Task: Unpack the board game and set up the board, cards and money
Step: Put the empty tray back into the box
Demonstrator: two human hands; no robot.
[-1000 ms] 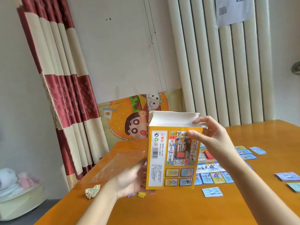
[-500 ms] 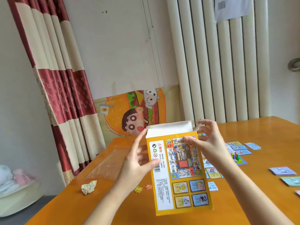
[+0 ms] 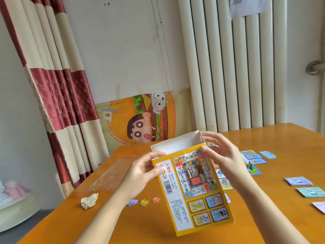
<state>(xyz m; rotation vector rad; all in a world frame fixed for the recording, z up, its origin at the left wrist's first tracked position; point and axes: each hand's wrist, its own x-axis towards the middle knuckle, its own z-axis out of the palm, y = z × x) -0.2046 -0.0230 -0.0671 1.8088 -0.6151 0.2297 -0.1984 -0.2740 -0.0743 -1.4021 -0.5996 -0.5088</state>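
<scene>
I hold the yellow game box (image 3: 197,194) upright above the orange table (image 3: 158,229), its printed back facing me and its white top flaps open. My left hand (image 3: 140,173) grips the box's upper left corner, thumb on the printed face. My right hand (image 3: 223,154) pinches the upper right corner at the open flap. Behind the box lie the game board with coloured pawns (image 3: 249,165) and rows of cards (image 3: 253,156). Stacks of paper money (image 3: 298,181) sit at the right.
Three small star tokens (image 3: 144,202), a crumpled paper ball (image 3: 89,200) and a clear plastic bag (image 3: 112,175) lie on the table's left part. A curtain, a cartoon poster and a radiator stand behind the table.
My left hand rose from the box's lower left to its upper left corner. The box tilted and came lower and nearer, and the view dipped toward the table.
</scene>
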